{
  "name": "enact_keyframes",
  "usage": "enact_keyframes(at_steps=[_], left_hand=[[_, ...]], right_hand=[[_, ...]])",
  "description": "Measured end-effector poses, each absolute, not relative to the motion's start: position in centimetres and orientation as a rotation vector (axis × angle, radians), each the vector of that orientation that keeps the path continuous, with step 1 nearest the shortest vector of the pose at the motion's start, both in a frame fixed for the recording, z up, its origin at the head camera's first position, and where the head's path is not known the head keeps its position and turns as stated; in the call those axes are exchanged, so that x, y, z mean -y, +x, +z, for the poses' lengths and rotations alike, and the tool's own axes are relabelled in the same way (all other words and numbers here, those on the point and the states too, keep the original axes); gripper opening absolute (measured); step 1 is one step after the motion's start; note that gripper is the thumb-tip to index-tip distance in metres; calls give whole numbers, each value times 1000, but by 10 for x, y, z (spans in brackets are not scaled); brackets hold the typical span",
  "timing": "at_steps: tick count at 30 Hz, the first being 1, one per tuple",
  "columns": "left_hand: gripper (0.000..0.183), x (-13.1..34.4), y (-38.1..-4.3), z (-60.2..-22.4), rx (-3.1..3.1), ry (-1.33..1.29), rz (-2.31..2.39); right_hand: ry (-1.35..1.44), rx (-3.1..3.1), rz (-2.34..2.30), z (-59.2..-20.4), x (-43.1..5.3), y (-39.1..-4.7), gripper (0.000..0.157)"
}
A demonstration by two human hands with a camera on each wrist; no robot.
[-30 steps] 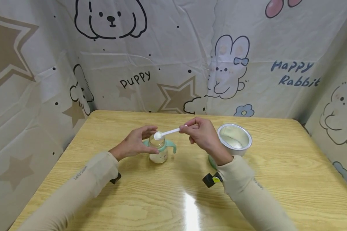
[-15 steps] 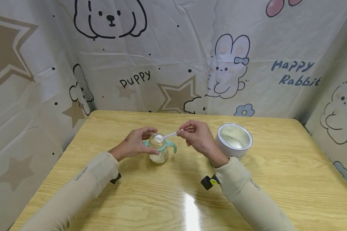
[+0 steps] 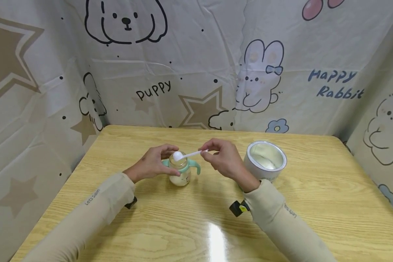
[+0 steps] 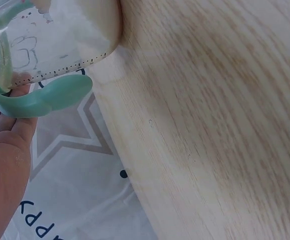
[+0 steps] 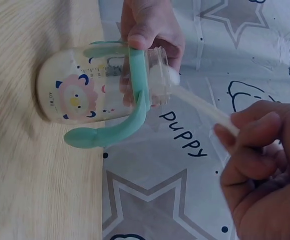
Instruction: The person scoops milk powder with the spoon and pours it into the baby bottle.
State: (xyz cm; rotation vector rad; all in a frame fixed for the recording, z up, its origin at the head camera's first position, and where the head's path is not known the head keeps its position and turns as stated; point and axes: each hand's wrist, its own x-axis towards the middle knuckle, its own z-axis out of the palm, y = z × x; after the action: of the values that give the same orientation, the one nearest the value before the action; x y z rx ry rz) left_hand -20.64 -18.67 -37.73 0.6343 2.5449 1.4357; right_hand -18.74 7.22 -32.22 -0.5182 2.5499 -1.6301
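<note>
A clear baby bottle [image 3: 179,180] with mint-green handles stands uncapped and upright on the table, pale contents in its lower part. In the right wrist view the bottle [image 5: 52,95] shows a pink cartoon print. My left hand [image 3: 150,162] grips it around the collar, thumb in front and fingers behind. Between right thumb and fingertips, my right hand [image 3: 224,155] pinches the handle of a white measuring scoop [image 3: 190,154]. The scoop's bowl is right at the bottle's mouth, its rounded underside turned up in the head view.
A silver-rimmed can [image 3: 253,169] with pale powder inside stands right of the bottle, partly behind the right wrist. The wooden table [image 3: 170,225] meets a printed cloth backdrop [image 3: 199,65] at the back and sides.
The scoop has dipped from above into the bottle's mouth, emptied of its heaped powder, and come up slightly with its bowl turned over. The left hand and bottle have stayed put.
</note>
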Motion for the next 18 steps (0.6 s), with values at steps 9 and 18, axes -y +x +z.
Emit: enact_keyframes(at_steps=[9, 18], left_hand=[[79, 187, -206, -376, -2539, 615, 1425], [79, 186, -206, -376, -2556, 613, 1408]], right_hand=[[-529, -2539, -1614, -323, -73, -186, 6], [-500, -2509, -1624, -323, -77, -187, 7]])
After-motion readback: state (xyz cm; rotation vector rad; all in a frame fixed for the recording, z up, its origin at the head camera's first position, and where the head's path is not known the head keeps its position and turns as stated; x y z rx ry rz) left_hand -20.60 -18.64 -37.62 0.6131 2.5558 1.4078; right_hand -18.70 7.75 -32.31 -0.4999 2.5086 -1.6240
